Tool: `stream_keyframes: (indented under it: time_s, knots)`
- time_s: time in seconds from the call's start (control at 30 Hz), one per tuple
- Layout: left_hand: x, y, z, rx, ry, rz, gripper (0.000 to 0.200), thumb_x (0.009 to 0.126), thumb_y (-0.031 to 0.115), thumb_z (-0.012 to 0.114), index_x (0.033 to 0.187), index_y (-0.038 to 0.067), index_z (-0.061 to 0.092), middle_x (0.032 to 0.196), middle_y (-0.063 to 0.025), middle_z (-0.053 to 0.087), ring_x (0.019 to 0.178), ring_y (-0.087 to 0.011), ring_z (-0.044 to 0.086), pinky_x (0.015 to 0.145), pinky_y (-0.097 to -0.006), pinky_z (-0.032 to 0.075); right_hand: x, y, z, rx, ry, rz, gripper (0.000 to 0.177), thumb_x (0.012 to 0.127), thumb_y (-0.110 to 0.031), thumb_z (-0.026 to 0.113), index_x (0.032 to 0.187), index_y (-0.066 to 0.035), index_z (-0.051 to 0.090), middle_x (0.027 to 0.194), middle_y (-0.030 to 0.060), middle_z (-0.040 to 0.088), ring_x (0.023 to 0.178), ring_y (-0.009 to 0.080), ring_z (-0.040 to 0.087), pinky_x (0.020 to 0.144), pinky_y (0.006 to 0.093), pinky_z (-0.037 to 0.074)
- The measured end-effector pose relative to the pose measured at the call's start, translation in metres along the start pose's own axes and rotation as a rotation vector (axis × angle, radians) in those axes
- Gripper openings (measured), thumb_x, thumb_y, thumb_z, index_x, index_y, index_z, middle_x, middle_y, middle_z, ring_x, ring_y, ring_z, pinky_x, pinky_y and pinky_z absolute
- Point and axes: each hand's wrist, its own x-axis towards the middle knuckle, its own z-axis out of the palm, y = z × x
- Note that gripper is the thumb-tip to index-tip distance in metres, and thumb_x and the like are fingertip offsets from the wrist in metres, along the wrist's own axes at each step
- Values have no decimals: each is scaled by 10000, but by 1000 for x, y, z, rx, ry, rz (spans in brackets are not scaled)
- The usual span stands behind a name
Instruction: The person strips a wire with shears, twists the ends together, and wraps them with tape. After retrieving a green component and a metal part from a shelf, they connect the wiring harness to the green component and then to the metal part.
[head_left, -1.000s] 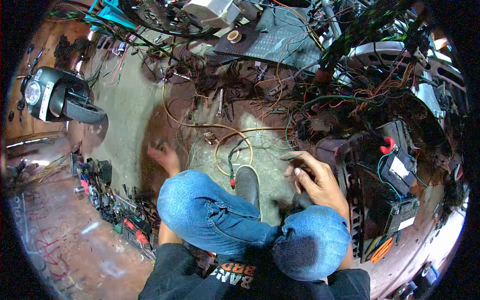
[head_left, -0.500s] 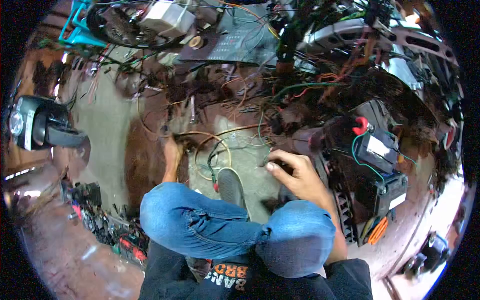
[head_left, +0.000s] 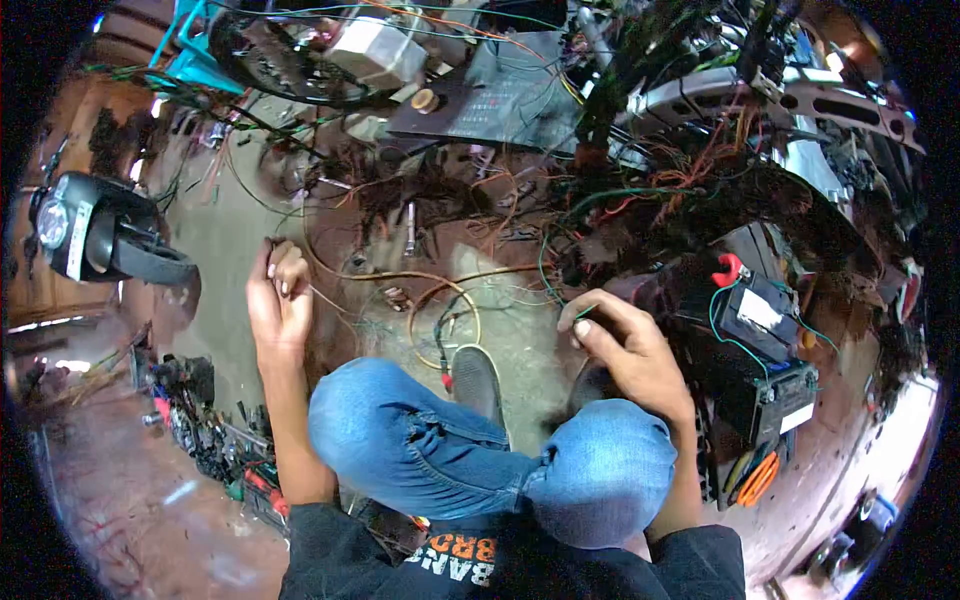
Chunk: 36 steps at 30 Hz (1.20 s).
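My left hand [head_left: 281, 300] is raised over the floor on the left, fingers curled in. A thin pale wire [head_left: 328, 302] trails from it toward the loose wires on the floor. My right hand [head_left: 632, 350] is in front of my right knee, thumb and forefinger pinched on a thin green wire [head_left: 586, 312], only a short bit of which shows. Between the hands, a yellowish cable [head_left: 478, 325] loops on the concrete around a dark lead with a red end [head_left: 447, 381], close to my shoe [head_left: 476, 388].
Black batteries [head_left: 785, 400] stand on the right, one with a red clamp [head_left: 727, 270] on top. Ahead lie tangled wires [head_left: 690, 180], a wrench [head_left: 410, 228] and a printed sheet [head_left: 490, 105]. A wheeled part with a headlight [head_left: 110, 230] and a heap of tools [head_left: 205, 440] are at left.
My left hand has come up and to the left from the wires on the floor, a thin wire now trailing from it. My right hand stays pinched in nearly the same place.
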Motion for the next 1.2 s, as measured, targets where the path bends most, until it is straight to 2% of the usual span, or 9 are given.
stream_keyframes:
  time_s: [0.23,0.53,0.7,0.77,0.83,0.87,0.9,1.03,1.2]
  knots:
    - [-11,-1,114,-235,-284,75,89,1084,15,444,1045,-57,478,789,-1,286,612,-90,245,542,-255,258,40,-33,13,86,-177,-218,365,1007,-243,665,1274,5,691,1269,133,719,1223,207,636,1091,368,455]
    - [-25,-50,170,-296,-479,-97,119,1092,17,419,994,-30,469,759,8,276,615,-94,239,564,-267,279,118,-30,79,-93,-333,-436,546,944,-387,737,1415,-126,643,1115,191,735,1052,268,707,944,410,531]
    - [-11,-29,150,-155,-391,180,144,1072,3,468,929,4,487,760,13,275,631,-107,255,575,-277,282,116,10,84,-165,-297,-443,366,973,-383,701,1130,-59,768,1013,192,706,999,357,689,867,451,528]
    - [-23,-22,157,228,148,547,206,1045,37,544,845,66,504,713,20,346,623,-120,343,591,-265,321,106,8,68,-290,-258,-479,348,989,-359,686,1127,-48,758,1015,171,679,976,334,684,849,437,526]
    - [2,48,67,229,-217,505,277,1039,89,572,779,128,486,703,6,424,646,-113,416,606,-272,357,92,20,49,-332,-188,-497,341,993,-359,671,1094,-43,748,1015,164,641,970,340,655,836,432,513]
    - [-9,30,79,277,34,671,329,1056,87,523,761,141,386,717,19,269,616,-114,301,560,-289,268,84,19,41,-376,-240,-502,345,994,-362,668,1096,-42,747,1021,165,636,980,339,648,841,434,509]
    - [4,48,41,238,-107,736,365,1086,129,489,755,141,335,724,17,254,614,-118,275,553,-297,259,78,16,35,-415,-313,-517,350,996,-365,664,1097,-40,745,1027,165,630,989,337,641,847,436,505]
    - [-5,8,30,214,223,945,423,1127,224,450,758,135,263,709,9,266,615,-129,245,562,-298,246,73,26,30,-298,-342,-565,318,995,-288,663,1122,-5,731,1056,160,686,1009,310,664,893,402,522]
    - [-14,72,-18,158,6,837,353,1116,182,448,780,101,376,691,9,295,615,-124,282,531,-278,250,66,15,9,83,-477,-326,249,982,-186,663,1125,-2,748,1085,105,768,1010,192,702,949,360,529]
